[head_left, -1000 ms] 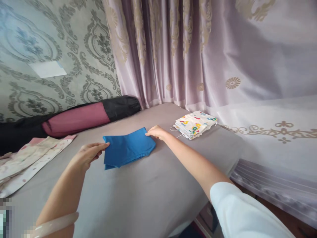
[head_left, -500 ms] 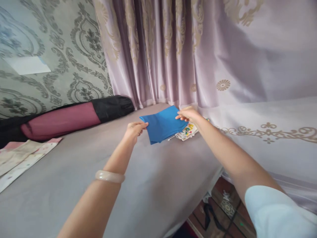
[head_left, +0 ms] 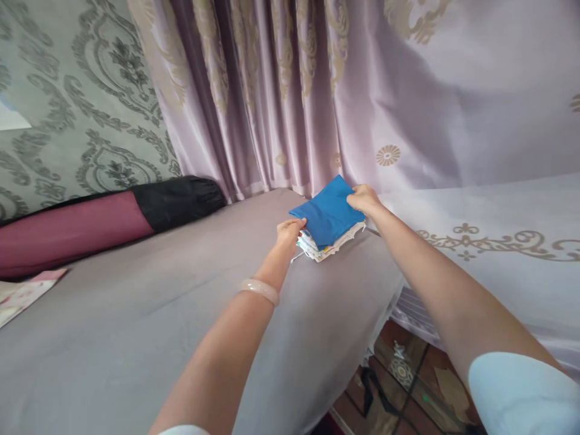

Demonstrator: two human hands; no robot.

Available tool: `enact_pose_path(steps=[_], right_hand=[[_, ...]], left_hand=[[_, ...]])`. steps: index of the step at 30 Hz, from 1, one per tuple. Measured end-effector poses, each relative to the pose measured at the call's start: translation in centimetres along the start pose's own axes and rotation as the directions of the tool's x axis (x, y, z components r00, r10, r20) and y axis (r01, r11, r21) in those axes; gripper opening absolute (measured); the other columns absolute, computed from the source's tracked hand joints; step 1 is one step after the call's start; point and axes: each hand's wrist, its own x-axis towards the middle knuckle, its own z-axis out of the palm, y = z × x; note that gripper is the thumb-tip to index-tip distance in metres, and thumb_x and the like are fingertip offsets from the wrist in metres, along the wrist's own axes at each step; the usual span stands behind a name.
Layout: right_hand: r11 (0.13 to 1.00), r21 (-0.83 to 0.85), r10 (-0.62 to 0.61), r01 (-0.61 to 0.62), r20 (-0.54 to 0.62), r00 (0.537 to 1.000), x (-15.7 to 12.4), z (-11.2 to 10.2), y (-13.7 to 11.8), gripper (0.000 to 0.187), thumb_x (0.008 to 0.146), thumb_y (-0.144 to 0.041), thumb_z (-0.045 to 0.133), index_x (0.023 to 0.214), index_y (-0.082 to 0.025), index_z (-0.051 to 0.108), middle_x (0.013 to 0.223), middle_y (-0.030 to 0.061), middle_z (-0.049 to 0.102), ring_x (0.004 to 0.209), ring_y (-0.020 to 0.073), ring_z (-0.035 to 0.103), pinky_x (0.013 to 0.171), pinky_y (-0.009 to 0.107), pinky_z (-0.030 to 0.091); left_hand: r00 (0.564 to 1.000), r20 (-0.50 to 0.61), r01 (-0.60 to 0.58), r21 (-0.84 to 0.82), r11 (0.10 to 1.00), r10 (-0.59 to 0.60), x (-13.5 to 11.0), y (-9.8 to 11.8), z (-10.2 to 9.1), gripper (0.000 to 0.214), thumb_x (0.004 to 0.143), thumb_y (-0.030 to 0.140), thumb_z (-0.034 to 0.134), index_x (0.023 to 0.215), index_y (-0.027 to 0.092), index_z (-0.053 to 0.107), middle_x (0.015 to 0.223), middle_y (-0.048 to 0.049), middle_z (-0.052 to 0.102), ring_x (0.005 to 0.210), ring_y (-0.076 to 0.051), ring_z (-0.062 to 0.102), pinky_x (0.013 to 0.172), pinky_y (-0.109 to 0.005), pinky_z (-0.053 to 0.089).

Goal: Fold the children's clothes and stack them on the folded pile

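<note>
A folded blue cloth (head_left: pixel 330 211) lies over a stack of folded pale, patterned fabric (head_left: pixel 317 251) at the far end of the grey-covered surface. My left hand (head_left: pixel 291 231), with a pale bangle on its wrist, pinches the cloth's near-left edge. On the opposite side, my right hand (head_left: pixel 364 199) grips the right edge between thumb and fingers. Most of the stack's top is hidden under the blue cloth; its layered edges and a thin white string show at the front.
A long maroon and black bag (head_left: pixel 145 211) lies along the wall. Light printed fabric (head_left: pixel 31 293) rests at the left edge. Purple curtains (head_left: pixel 254 109) hang behind the grey-covered surface (head_left: pixel 190 314). Beyond its right edge, the tiled floor (head_left: pixel 403 386) holds assorted items.
Both hands have brought the blue cloth right onto the fabric stack, covering its printed top. The view has also shifted, so the bag and left fabric sit further left.
</note>
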Motion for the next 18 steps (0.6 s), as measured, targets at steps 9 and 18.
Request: enact_pose_path(steps=[9, 18], right_hand=[[0.996, -0.094, -0.007, 0.005, -0.018, 1.000, 1.9, 1.1, 1.7, 0.038, 0.069, -0.015, 0.062, 0.107, -0.012, 0.069, 0.095, 0.0132, 0.072, 0.097, 0.0257, 0.067, 0.077, 0.025, 0.050], [0.997, -0.070, 0.019, -0.014, 0.062, 0.998, 2.6, 3.4, 2.5, 0.031, 0.070, -0.016, 0.064, 0.100, -0.011, 0.070, 0.095, 0.0151, 0.072, 0.098, 0.0278, 0.067, 0.077, 0.030, 0.051]], left_hand=[[0.999, -0.031, 0.028, 0.035, 0.999, -0.027, 1.6, -2.1, 1.1, 0.018, 0.067, 0.025, 0.076, 0.064, 0.015, 0.061, 0.054, 0.0021, 0.056, 0.044, -0.006, 0.041, 0.042, -0.020, 0.027], [0.997, -0.058, 0.059, 0.091, 0.994, -0.054, 2.2, -4.0, 0.5, 0.022, 0.070, 0.025, 0.074, 0.058, 0.015, 0.059, 0.052, 0.0004, 0.056, 0.045, -0.007, 0.041, 0.044, -0.020, 0.032]])
